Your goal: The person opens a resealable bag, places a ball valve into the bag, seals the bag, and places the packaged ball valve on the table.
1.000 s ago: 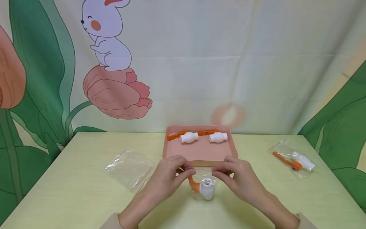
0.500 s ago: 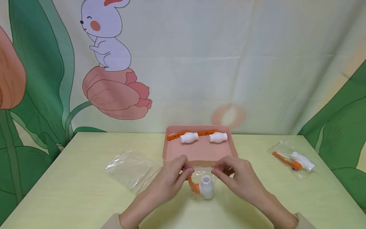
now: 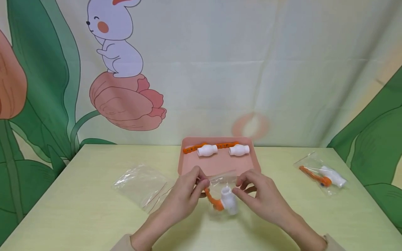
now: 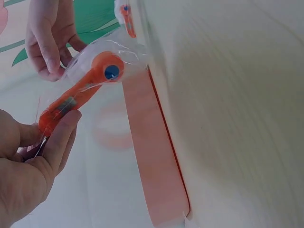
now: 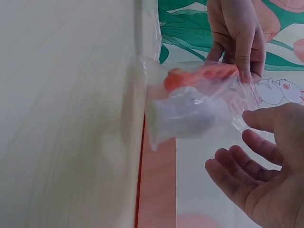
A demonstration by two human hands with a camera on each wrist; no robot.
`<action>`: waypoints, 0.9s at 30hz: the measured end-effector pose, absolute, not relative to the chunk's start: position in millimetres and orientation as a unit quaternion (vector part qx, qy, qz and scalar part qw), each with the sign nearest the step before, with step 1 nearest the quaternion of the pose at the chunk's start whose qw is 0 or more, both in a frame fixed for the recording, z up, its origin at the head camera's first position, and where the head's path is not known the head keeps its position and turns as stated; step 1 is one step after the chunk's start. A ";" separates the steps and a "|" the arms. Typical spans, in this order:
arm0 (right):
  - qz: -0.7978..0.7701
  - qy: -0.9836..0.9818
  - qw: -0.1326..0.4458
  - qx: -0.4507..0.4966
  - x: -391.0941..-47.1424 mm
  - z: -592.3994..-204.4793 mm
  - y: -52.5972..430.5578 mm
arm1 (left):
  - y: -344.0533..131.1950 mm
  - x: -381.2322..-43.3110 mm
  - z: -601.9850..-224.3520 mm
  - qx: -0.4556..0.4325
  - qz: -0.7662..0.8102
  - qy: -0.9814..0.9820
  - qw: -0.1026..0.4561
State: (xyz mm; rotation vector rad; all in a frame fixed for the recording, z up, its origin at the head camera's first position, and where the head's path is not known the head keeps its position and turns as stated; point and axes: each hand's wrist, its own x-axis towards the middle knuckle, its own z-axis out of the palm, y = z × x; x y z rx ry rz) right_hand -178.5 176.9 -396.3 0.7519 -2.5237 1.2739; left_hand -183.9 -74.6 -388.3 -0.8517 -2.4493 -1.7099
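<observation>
Head view: the clear bag (image 3: 220, 179) is hanging over the desk (image 3: 94, 209), about midway between side edges, its white tube (image 3: 228, 201) looking light and stiff. Left wrist view: the left grip (image 4: 35, 164) is pinching bag and orange handle (image 4: 78, 93) together, likely the surest hold. Right wrist view: the right grip (image 5: 270, 168) is hovering, fingers apart, beside slippery-looking plastic.

Backdrop (image 3: 201, 80): behind pale table (image 3: 78, 209) | printed rabbit (image 3: 120, 52): atop pink tulip (image 3: 124, 104)

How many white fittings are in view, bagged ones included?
4: one white fitting and a second in the pink tray, a third inside the clear bag in the left hand, a fourth inside another bag at right.
</observation>
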 end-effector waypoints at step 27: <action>0.329 -0.889 0.125 0.293 -170.2 -401.5 162.3 | -66.1 -177.1 -384.2 -0.235 -0.647 -0.725 -0.018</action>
